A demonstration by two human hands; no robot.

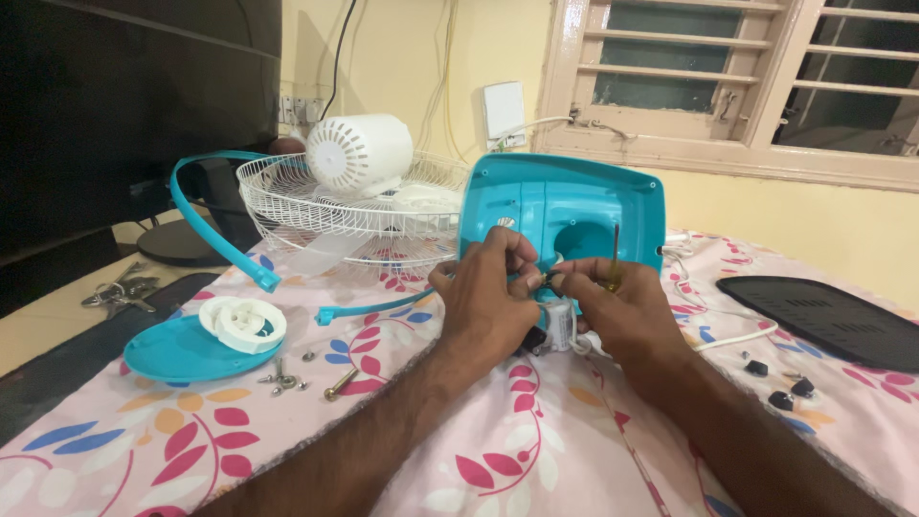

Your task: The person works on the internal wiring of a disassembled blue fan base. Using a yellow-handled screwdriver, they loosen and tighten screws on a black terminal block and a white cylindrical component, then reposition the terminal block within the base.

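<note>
A teal plastic fan base (pixel 565 206) stands tilted on its edge on the floral cloth, its hollow underside facing me. My left hand (pixel 490 297) pinches a small part at the base's lower middle. My right hand (pixel 617 306) grips a thin screwdriver with a yellowish handle (pixel 614 257), its tip meeting the left fingers. Below both hands hangs a small white and black electrical part (pixel 555 330) with a white cable (pixel 732 337) running right.
A white wire fan grille (pixel 287 206) holds a white motor housing (pixel 359 153) at the back left. A teal ring (pixel 206 225), a teal disc (pixel 168 356) with a white hub, loose screws (pixel 287 381), keys (pixel 120 290), small black feet (pixel 780 383) and a black panel (pixel 823 321) lie around.
</note>
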